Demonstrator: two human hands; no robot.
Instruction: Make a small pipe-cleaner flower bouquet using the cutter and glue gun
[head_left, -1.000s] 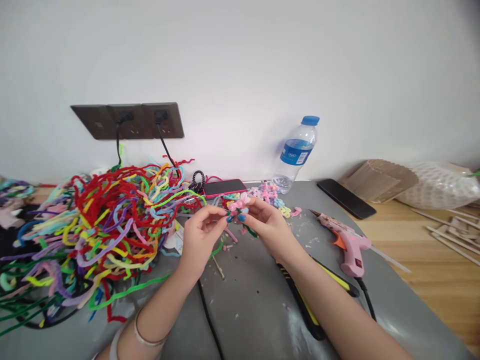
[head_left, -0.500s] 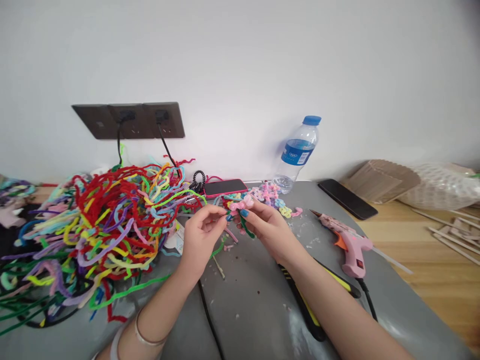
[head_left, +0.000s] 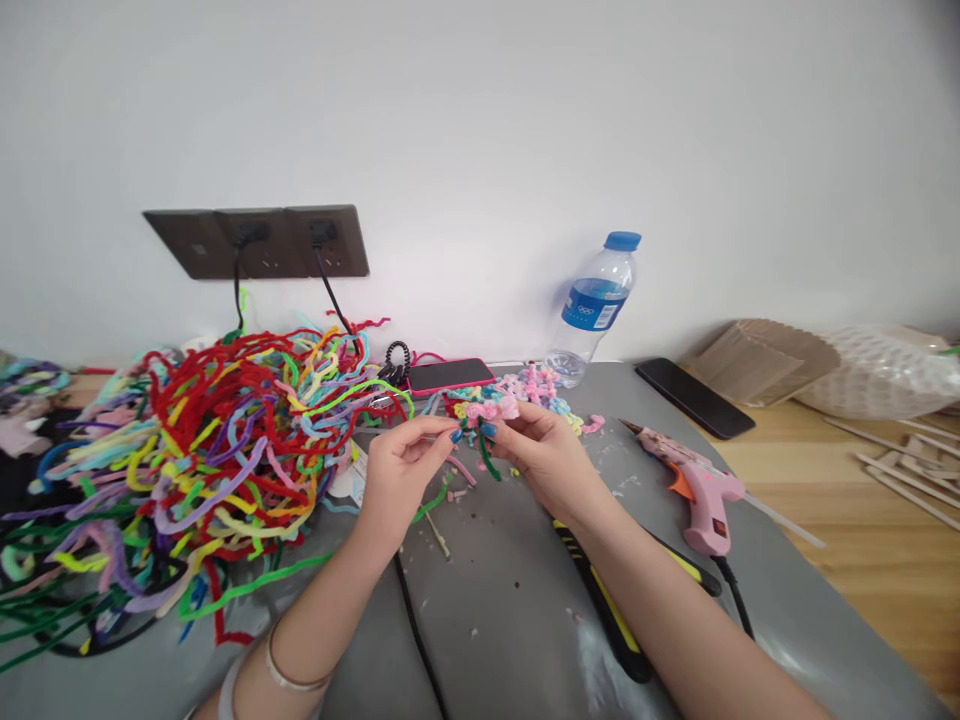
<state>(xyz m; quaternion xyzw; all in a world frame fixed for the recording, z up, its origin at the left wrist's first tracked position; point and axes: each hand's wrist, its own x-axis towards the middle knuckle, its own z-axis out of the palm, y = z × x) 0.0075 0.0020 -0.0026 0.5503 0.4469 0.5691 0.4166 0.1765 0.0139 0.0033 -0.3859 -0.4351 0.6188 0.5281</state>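
A small pink pipe-cleaner flower [head_left: 491, 409] is held up over the table between both hands. My right hand [head_left: 551, 460] pinches it at its base with thumb and fingers. A dark green pipe cleaner [head_left: 490, 460] hangs below the flower, its lower end loose. My left hand [head_left: 401, 475] is closed in a pinch at the left side, its fingertips on a short green bit under the petals; the exact contact is partly hidden. Behind the fingers lies a pile of finished pastel pipe-cleaner pieces [head_left: 536, 382].
A tangled heap of pipe cleaners [head_left: 240, 430] covers the left. A water bottle [head_left: 596, 305] leans at the wall. On the right are a black phone [head_left: 694, 398], a pink glue gun [head_left: 705, 500] and yellow-black pliers [head_left: 607, 620], partly under my right forearm. A red-edged phone [head_left: 450, 375] lies behind.
The pink flower has turned slightly and shifted a little right. Its green pipe cleaner now hangs more straight down. Both hands stay nearly in place, still pinching.
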